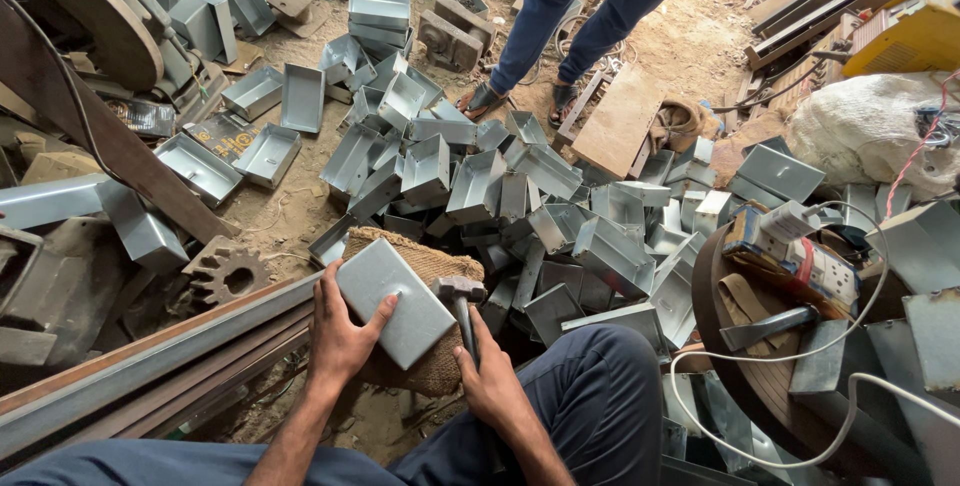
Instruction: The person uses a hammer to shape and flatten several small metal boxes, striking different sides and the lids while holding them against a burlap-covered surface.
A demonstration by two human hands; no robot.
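My left hand [340, 331] grips a grey sheet-metal box [395, 301] lying on a burlap pad [435, 271], while my right hand [490, 381] is closed around a hammer [460, 296]. The handle's end is hidden behind my knee. A bystander's legs [580, 16] are cut off above a heap of boxes [520, 196].

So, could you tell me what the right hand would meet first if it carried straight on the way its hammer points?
Probably the pile of grey metal boxes just beyond the hammer head; the right hand points up-frame, though depth is unclear.
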